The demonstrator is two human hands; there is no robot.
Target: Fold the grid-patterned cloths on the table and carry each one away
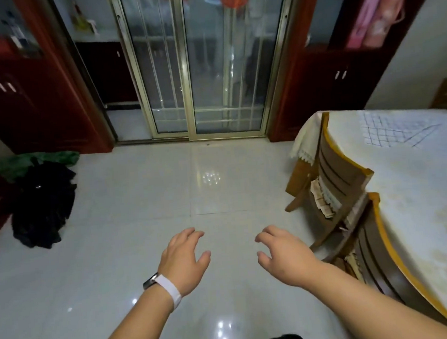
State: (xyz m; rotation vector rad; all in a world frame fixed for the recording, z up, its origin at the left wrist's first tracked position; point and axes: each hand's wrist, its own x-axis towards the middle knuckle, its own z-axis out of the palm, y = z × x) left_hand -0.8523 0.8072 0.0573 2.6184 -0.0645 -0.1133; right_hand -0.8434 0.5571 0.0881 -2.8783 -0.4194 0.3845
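A white cloth with a blue grid pattern (391,131) lies on the far part of the table (427,181), which fills the right side of the view under a pale cover. My left hand (183,259) hovers over the tiled floor with fingers spread and nothing in it; a white watch band circles its wrist. My right hand (284,255) is beside it, also empty, fingers loosely curled and apart. Both hands are well left of the table and far from the cloth.
Two wooden chairs (334,182) stand pushed against the table's left side. A dark heap of clothes (45,205) lies on the floor at left, green fabric behind it. Sliding glass doors (196,65) face me, flanked by dark red cabinets. Glossy tiles cover the floor.
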